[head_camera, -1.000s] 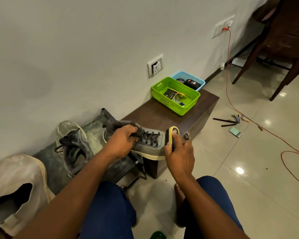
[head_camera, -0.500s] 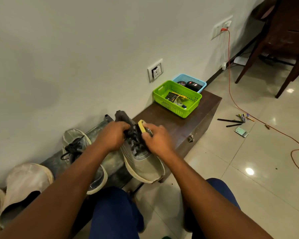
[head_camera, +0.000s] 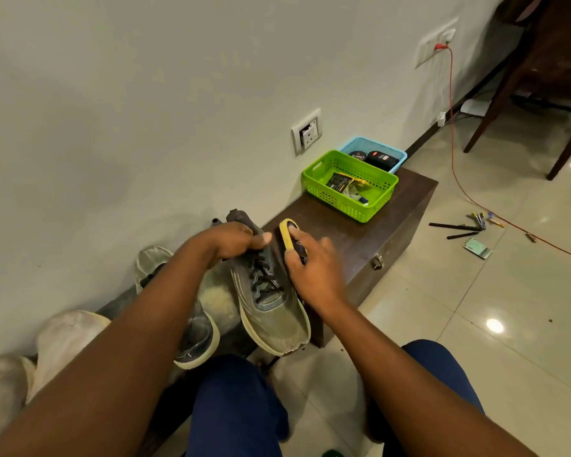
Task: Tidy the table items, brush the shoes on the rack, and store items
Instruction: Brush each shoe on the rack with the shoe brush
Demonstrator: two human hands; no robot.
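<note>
Brushing is what I judge underway: left hand [head_camera: 234, 240] grips the grey laced fabric sneaker [head_camera: 271, 298] by its heel above the rack, right hand [head_camera: 314, 268] clamps the yellow-backed brush [head_camera: 288, 235] against its side. Other shoes, scattered floor pens [head_camera: 459, 225] and storing look left.

the room was evenly lit, a little dim, with a greenish cast on the wall [head_camera: 145, 94]. light came from above: small bright spots glared on the glossy floor tiles [head_camera: 495, 325]. soft shadow pooled under the chair [head_camera: 541, 77] at far right. my right hand [head_camera: 314, 272] was slightly blurred at the fingers. the wide lens bent the frame's edges and stretched my forearms.
</note>
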